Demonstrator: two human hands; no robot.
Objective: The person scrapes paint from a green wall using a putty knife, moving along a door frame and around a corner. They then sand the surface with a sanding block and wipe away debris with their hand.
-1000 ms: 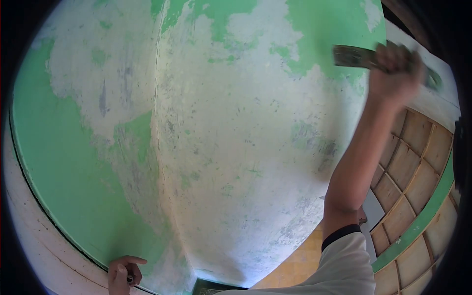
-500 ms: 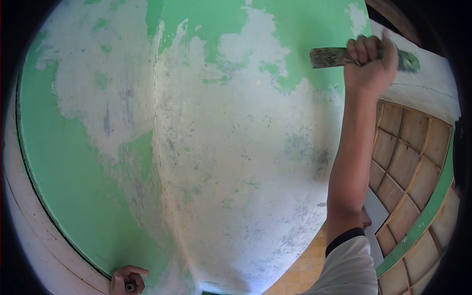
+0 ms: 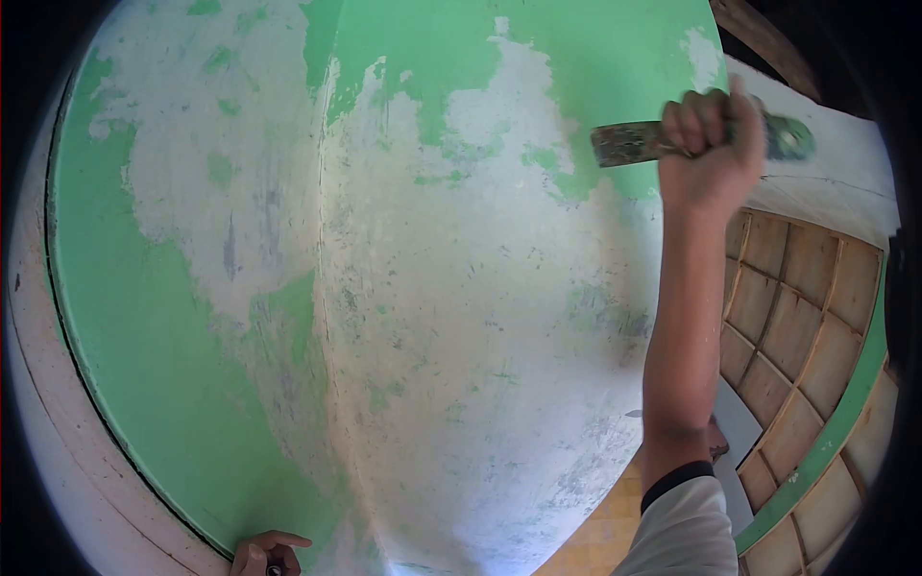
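A right hand grips a scraper in its fist; below, a left hand curls around a small, partly hidden object.

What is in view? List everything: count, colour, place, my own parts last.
wall: one, green with whitish patches, centre
scraper: one, dark with green smears, in right hand
grid: one, brown, right
strip: one, green, lower right
board: one, grey, lower right
floor: one patch, yellow, bottom
trim: one, pale, left edge
band: one, white, upper right
small item: one, dark, mostly hidden, in left hand
sleeve: one, pale, dark cuff, bottom
right hand: one, bare, upper right
left hand: one, bare, bottom left
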